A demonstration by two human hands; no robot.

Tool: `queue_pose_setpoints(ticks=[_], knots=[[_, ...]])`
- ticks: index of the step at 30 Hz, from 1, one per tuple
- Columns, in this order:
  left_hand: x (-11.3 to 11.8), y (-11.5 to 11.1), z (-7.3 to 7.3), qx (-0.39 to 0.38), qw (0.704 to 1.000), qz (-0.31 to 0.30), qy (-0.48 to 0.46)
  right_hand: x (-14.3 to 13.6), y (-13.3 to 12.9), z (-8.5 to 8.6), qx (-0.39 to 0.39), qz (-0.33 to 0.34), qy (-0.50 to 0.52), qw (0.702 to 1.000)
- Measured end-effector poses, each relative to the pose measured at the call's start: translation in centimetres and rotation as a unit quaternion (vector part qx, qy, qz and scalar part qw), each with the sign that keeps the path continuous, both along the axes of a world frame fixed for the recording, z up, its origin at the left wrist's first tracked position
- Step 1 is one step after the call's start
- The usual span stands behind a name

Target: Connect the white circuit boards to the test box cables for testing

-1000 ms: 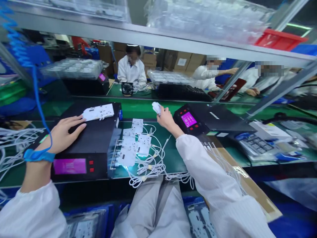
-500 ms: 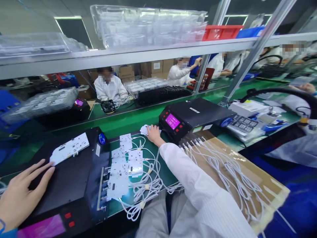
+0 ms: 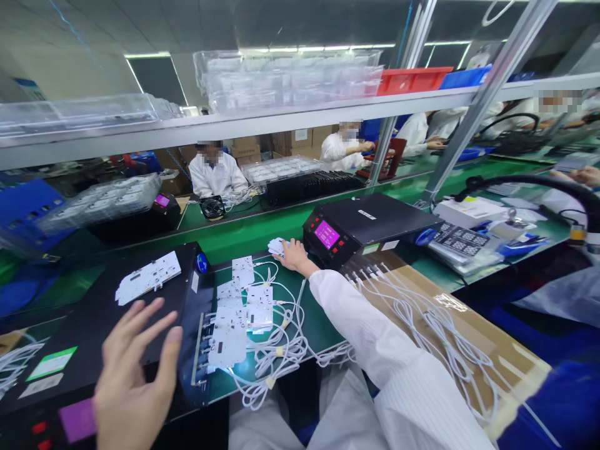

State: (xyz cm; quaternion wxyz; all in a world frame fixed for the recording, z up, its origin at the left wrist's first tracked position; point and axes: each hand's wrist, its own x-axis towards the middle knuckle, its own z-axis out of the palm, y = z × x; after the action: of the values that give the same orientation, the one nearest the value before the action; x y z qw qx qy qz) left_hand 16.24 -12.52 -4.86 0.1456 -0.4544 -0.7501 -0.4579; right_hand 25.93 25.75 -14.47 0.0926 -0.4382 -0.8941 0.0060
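My left hand hovers with fingers spread over the front of a black test box, holding nothing. Beyond its fingertips, white circuit boards lie on top of that box. At the back of the bench, my right hand has its fingers closed at a small pile of white circuit boards; its fingertips are partly hidden. Between the hands, several white boards lie plugged to white cables, with some light glowing beneath them.
A second black box with a lit purple screen stands right of my right hand. Coiled white cables lie across a brown cardboard sheet. Overhead, a shelf carries clear plastic trays. Co-workers in white coats sit across the bench.
My left hand has moved right and toward me, off the edge of the boards on the black box. My right hand stays at the pile. The view has tilted up slightly.
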Motion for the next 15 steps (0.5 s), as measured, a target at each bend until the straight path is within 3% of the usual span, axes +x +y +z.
queue_pose_setpoints(ticks=[2, 4, 6, 9, 12, 15], knots=[[3.0, 1.7, 0.2, 0.044, 0.993, -0.057, -0.098, 0.5, -1.1, 1.5, 0.008, 0.016, 0.004, 1.0], [4.5, 3.3, -0.4, 0.045, 0.968, -0.089, -0.232, 1.6, -3.1, 3.3, 0.045, 0.063, 0.024, 0.997], [4.9, 4.8, -1.5, 0.034, 0.931, -0.107, -0.347, 3.4, -5.9, 5.2, 0.111, 0.151, 0.053, 0.981], [5.2, 6.6, -3.5, 0.019, 0.862, -0.163, -0.479, 6.7, -10.9, 7.3, 0.184, 0.307, 0.065, 0.932], [5.8, 7.7, -4.9, -0.005, 0.791, -0.196, -0.579, 9.6, -15.2, 7.8, 0.219, 0.394, 0.052, 0.891], [6.6, 7.9, -5.7, -0.036, 0.774, -0.187, -0.604, 11.5, -17.3, 7.0, 0.198, 0.393, 0.054, 0.896]])
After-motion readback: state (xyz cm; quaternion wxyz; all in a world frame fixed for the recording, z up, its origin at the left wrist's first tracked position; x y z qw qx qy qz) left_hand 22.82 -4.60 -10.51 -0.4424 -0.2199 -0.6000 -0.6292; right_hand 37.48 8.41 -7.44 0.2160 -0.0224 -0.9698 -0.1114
